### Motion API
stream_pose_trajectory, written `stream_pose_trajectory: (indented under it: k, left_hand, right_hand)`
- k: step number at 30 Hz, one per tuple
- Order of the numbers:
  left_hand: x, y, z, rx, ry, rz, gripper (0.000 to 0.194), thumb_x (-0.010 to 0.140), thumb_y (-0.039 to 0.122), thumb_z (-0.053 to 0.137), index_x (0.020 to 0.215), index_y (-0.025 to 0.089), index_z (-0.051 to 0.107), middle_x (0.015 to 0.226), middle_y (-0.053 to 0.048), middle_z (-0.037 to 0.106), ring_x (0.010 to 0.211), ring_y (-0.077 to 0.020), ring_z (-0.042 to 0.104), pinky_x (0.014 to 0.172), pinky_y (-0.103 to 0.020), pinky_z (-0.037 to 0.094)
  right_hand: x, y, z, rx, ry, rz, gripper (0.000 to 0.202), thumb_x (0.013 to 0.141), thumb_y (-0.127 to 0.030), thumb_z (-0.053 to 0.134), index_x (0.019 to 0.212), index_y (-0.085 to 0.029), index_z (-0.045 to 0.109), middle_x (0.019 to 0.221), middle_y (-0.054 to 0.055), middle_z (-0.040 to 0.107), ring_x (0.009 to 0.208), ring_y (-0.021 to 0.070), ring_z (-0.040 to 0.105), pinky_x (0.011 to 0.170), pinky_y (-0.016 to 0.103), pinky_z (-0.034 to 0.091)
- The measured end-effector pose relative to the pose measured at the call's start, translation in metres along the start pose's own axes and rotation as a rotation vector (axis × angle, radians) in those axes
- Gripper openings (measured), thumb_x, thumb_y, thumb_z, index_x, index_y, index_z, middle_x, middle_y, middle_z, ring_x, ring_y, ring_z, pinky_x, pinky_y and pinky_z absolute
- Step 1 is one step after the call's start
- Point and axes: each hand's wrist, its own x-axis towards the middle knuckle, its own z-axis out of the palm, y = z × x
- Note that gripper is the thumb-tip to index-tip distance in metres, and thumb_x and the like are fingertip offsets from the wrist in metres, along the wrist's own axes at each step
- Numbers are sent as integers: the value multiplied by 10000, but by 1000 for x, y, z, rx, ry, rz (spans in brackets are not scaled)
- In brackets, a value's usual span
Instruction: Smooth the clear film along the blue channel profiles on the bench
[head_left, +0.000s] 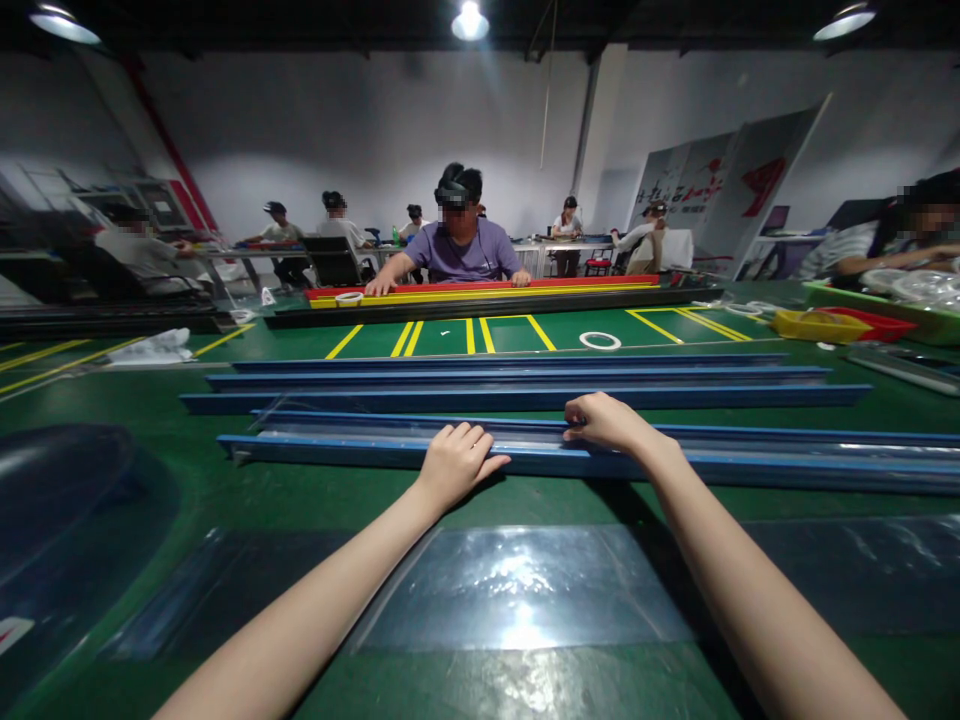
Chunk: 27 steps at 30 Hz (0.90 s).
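A long blue channel rail lies across the green table in front of me, with a clear plastic strip in its trough. My left hand is curled over the rail's near wall, fingers on top and thumb stretched out to the right. Farther right, my right hand is closed, its bent fingers reaching into the trough by the far wall. Whatever is between those fingers is hidden. At the rail's left end a piece of clear film sticks up.
Beyond lie several more blue rails. Nearer me is a wide clear plastic sheet, with a curled clear roll at left. A white ring and yellow tape lines sit farther off. A co-worker opposite touches red and yellow rails.
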Motion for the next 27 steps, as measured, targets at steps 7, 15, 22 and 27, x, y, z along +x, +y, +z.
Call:
stream_pose_trajectory:
  k: [7,15,22,27]
  left_hand:
    - [0,1,-1,-10,-10,-4,374,851,460,365,676,169,521,674,-31,564,663,-153,488,584,-285,278]
    - [0,0,-1,5,4,6,376,852,454,368,652,169,509,663,-29,557,653,-152,483,581,-286,278]
    - [0,0,0,4,6,14,381,856,447,363,635,170,505,634,-28,543,627,-153,477,560,-291,269]
    - [0,1,1,26,23,24,394,858,447,357,613,170,494,611,-22,536,604,-149,472,550,-288,269]
  right_hand:
    - [2,1,4,-28,-6,27,211,676,-324,578,849,-210,620,864,43,642,737,158,563,492,203,291]
    - [0,10,3,-37,-23,-5,201,668,-297,580,847,-212,610,873,42,635,754,161,555,527,206,313]
    - [0,11,1,-55,-35,5,188,680,-286,569,841,-200,614,866,57,638,759,168,561,548,219,329]
    - [0,11,2,-45,-27,19,184,679,-281,575,839,-199,613,865,52,642,751,158,562,553,209,335]
